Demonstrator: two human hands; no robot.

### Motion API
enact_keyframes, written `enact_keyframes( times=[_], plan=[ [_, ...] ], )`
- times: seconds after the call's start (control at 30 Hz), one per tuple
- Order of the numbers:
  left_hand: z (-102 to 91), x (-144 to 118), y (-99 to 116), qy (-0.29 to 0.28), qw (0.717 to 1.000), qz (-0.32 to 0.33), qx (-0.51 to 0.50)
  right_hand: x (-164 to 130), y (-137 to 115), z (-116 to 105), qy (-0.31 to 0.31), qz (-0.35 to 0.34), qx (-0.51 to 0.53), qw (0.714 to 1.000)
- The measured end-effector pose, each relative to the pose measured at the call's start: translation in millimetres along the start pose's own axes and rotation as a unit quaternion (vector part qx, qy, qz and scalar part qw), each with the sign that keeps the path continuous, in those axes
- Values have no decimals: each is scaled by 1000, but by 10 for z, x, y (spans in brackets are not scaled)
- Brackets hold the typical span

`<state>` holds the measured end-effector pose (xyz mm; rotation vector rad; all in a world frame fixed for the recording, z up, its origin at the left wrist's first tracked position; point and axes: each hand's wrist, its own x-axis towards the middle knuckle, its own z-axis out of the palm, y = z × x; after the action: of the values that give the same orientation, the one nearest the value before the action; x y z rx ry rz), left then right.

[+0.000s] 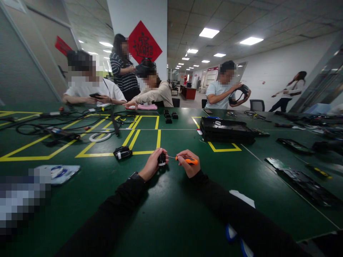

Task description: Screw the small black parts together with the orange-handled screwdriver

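Observation:
Over the middle of the green table, my left hand (152,164) is closed round a small black block-shaped part (161,159) with a white band near its bottom. My right hand (189,163) grips a screwdriver (190,161) by its orange and black handle. Its thin shaft points left, and the tip reaches the side of the black part or comes very close; I cannot tell whether it sits in a screw. Left of my hands, another black part with a white label (122,152) lies on the table.
Black trays (227,129) are stacked at right of centre. Several small black blocks (168,116) stand farther back. Cables and a white ring (100,137) lie left, opened electronic casings (302,180) and a yellow-handled screwdriver (317,171) right. Other people sit across the green table (166,221).

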<state>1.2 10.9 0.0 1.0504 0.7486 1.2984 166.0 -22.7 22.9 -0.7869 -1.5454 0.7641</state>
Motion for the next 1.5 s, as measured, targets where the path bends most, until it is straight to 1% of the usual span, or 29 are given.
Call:
enact_keyframes(
  times=[0.2,0.37,0.43,0.63,0.7,0.83,0.93,1.17,1.37,1.5],
  plan=[
    [-12,8,-12,-4,1000,-2,-2,-4,-7,-14,13,-6,0,1000],
    [-13,9,-18,-9,1000,6,-2,-13,-16,-19,-4,-9,-6,1000],
    [-16,11,-24,-8,1000,7,2,-8,-15,-24,-14,-22,-17,1000],
    [-15,17,-29,6,1000,4,10,38,5,-49,-53,-98,-50,993],
    [-8,15,-24,4,1000,4,10,44,9,-51,-48,-91,-43,994],
    [3,12,-20,-7,1000,3,12,28,22,-42,-21,-27,-6,999],
    [8,16,-22,-9,1000,5,17,15,33,-36,-24,3,20,1000],
    [23,24,-11,9,1000,0,24,30,37,-48,-8,1,26,1000],
    [8,38,-13,1,1000,-6,22,26,70,-52,-14,2,22,1000],
    [-5,55,-29,-3,1000,-5,17,42,81,-63,-7,-21,17,1000]
  ],
)
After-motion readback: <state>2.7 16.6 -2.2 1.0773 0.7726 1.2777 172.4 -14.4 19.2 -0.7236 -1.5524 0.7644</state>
